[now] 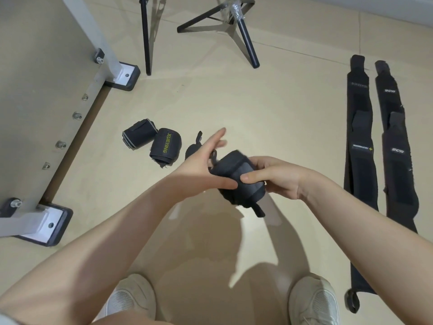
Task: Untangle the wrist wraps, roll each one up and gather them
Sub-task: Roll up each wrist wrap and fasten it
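rolled wrap (241,177) in right hand (278,177), floor (281,102)

A black wrist wrap (239,178), rolled into a thick bundle, sits up off the floor with a short tab hanging from its lower end. On the floor to the left lie two finished rolls, touching: a black one with grey edging (138,133) and a black one lettered XUEYING in yellow (166,146). Just beside them, a small dark wrap (194,146) lies partly hidden. Well off to the right, two long black wraps (359,146) (397,146) lie unrolled, flat and side by side.
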A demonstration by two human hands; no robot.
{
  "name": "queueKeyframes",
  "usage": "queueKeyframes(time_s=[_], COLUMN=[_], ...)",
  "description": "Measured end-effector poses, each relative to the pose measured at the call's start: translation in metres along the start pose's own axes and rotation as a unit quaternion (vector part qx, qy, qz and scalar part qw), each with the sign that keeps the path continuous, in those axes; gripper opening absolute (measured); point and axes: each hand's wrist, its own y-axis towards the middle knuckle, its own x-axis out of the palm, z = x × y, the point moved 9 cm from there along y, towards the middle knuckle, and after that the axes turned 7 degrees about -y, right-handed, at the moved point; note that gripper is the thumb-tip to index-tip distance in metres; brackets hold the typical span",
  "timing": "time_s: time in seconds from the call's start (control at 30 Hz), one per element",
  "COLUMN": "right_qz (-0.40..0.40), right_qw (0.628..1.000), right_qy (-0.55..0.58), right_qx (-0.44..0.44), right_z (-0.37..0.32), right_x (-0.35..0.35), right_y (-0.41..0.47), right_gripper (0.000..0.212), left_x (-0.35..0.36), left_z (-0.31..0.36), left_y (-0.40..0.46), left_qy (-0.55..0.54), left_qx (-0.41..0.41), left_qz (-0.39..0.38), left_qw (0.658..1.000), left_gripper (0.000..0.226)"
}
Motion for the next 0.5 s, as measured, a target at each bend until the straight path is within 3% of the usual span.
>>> queueKeyframes(time_s=[0.1,0.17,0.23,0.33,0.5], right_qz=[0.1,0.137,0.158,0.212,0.239], right_qw=[0.994,0.989,0.984,0.973,0.965], right_qy=[0.021,0.037,0.052,0.076,0.101], right_qx=[-0.025,-0.046,-0.057,-0.047,-0.044], right_z=[-0.005,-0.01,-0.011,-0.001,0.002], right_x=[-0.02,-0.024,-0.023,-0.024,-0.026], right_y=[0.001,0.002,0.004,0.003,0.005], right_gripper=[0.033,0.023,0.034,0.058,0.044], left_x=[-0.009,0.009,0.019,0.011,0.006], left_z=[-0.02,-0.033,-0.033,-0.036,-0.039], left_y=[0.003,0.003,0.001,0.001,0.006], left_qy=[-0.105,-0.165,-0.18,-0.209,-0.205], left_qx=[-0.069,-0.127,-0.12,-0.078,-0.071], left_qz=[0.116,0.075,0.042,0.068,0.083], left_qw=[0.985,0.975,0.975,0.972,0.973], left_gripper=[0.099,0.073,0.054,0.044,0.03])
